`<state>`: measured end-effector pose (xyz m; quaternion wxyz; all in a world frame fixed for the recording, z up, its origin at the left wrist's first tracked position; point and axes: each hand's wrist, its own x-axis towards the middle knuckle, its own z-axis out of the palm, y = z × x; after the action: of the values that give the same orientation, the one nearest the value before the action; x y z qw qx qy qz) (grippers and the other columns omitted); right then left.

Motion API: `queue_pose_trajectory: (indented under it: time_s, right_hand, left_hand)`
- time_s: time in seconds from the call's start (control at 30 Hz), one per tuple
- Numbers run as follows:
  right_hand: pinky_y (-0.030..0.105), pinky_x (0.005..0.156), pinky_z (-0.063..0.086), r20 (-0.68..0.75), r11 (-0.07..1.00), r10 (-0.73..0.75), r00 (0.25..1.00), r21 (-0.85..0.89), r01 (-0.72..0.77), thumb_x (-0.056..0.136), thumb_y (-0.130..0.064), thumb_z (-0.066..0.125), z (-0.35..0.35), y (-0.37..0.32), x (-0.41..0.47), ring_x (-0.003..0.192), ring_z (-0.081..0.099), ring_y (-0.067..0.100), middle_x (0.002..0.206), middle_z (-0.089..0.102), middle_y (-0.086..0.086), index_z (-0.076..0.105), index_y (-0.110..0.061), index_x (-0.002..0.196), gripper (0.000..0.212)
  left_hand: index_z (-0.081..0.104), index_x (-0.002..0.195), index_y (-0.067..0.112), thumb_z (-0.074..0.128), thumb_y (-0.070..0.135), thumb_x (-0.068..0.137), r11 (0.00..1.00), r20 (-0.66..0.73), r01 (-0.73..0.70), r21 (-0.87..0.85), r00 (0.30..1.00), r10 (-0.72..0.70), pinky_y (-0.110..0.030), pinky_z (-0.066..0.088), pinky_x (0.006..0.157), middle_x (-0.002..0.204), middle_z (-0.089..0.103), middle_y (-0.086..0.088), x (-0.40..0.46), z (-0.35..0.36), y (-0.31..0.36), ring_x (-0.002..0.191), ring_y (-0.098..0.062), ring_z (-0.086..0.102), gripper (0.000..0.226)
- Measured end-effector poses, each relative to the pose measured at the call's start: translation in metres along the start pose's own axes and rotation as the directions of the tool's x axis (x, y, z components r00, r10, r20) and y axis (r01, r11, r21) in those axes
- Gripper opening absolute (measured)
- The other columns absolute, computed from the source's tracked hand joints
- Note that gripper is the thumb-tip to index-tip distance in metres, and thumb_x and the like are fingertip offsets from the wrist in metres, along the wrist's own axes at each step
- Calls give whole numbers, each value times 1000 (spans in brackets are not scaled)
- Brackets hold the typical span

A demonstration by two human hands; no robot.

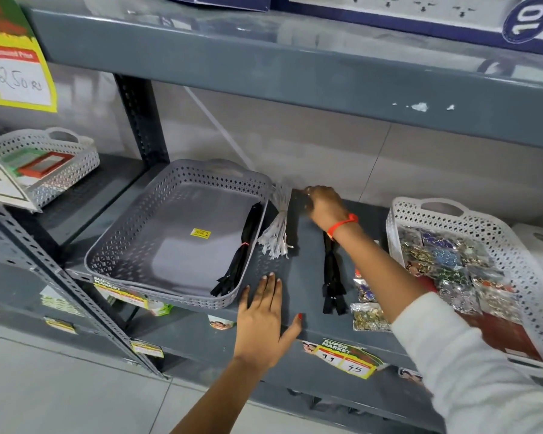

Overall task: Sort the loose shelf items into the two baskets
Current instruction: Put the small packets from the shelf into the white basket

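Grey metal shelf (308, 245) in what looks like a shop, pale tiled floor (60, 386) below and a pale wall behind. On the shelf there's a grey perforated basket (132, 245) on the left and a white perforated basket (496, 236) on the right, with the loose stuff between them.

The grey basket has one bundle of black zippers (240, 255) lying along its right side, plus a small yellow sticker (200, 233) on the bottom (can't read it). The white basket is full of packets of beads or buttons (452, 264) in mixed colours. Out on the shelf: a bundle of white zippers (278, 227) just beside the grey basket's right wall, another black zipper bundle (333, 277) near the middle, and a couple of small bead packets (369, 308) near the front edge, just beside the white basket.

Left hand (264, 324) is flat on the shelf's front edge, fingers spread, grip fully open and holding nothing. Right hand (325, 205) is reached to the back of the shelf, fingers curled down onto something dark lying there; can't tell whether the grip is actually closed on it. There's a red band (342, 225) on that wrist and a white sleeve (470, 364).

Writing: shelf-edge tag (347, 355) says "SUPER MARKET" with handwritten "45". Yellow-bordered price sign (19, 73) upper left reads "250".
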<state>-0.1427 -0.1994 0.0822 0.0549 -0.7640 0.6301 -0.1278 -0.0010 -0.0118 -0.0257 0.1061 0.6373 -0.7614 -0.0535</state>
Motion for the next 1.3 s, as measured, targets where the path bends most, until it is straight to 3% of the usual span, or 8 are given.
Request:
queue_pose_trajectory:
  time_s: [0.13,0.33,0.53,0.67,0.87,1.03,1.2,1.3]
  right_hand:
    - [33,80,51,35,976,215,976,13,-216,81,-12,64,-14,9,-32,103,62,38,110,66,27,59,4,95,22]
    - [32,87,50,276,889,436,857,15,-457,80,-19,73,5,13,-73,117,57,35,127,57,21,41,6,130,65]
    - [32,84,51,178,872,443,879,141,-468,83,-7,64,3,4,-50,111,60,36,122,61,22,53,4,119,40]
    - [26,74,50,76,866,413,907,277,-417,82,-7,66,-9,-11,-14,103,66,35,112,69,20,65,3,107,27]
    - [42,94,54,169,842,399,901,322,-433,79,-13,73,2,-12,13,108,66,36,115,69,25,63,6,111,38]
    - [50,80,60,176,745,459,871,457,-485,81,9,59,-4,10,-8,92,70,34,115,67,27,63,6,101,20]
    - [38,75,60,272,870,366,890,239,-431,77,9,65,-41,16,-62,83,71,25,94,73,20,72,6,98,23]
    - [18,58,49,462,952,275,843,-8,-307,78,1,72,-55,16,-107,71,64,19,103,73,12,72,0,103,25]
  left_hand:
    - [45,132,6,22,59,88,1000,-41,-7,7,999,7,-40,19,104,136,52,-9,0,4,-1,128,-19,46,73]
    - [40,135,6,28,59,85,1000,-92,-22,-14,996,21,-43,23,109,141,46,-10,-2,8,1,131,-21,41,74]
    - [40,135,6,27,58,85,1000,-91,-13,-12,996,11,-47,31,109,141,46,-11,-2,4,2,131,-21,42,73]
    - [30,140,7,19,58,85,1000,-70,-18,3,997,19,-46,22,113,147,36,-9,-1,2,2,137,-21,31,76]
    - [24,142,9,11,61,83,1000,-57,-27,6,998,28,-45,15,114,151,29,-8,0,-1,1,140,-20,24,80]
    - [12,145,11,8,61,82,999,-29,-44,-18,999,43,-42,6,117,155,16,-5,0,-2,2,143,-18,11,80]
    - [38,136,7,11,61,88,1000,-48,-30,2,998,30,-39,15,111,142,44,-9,-1,-1,3,133,-21,39,77]
    - [33,139,5,16,59,85,1000,-22,-14,-28,1000,13,-45,21,113,145,40,-10,-2,0,5,136,-23,34,78]
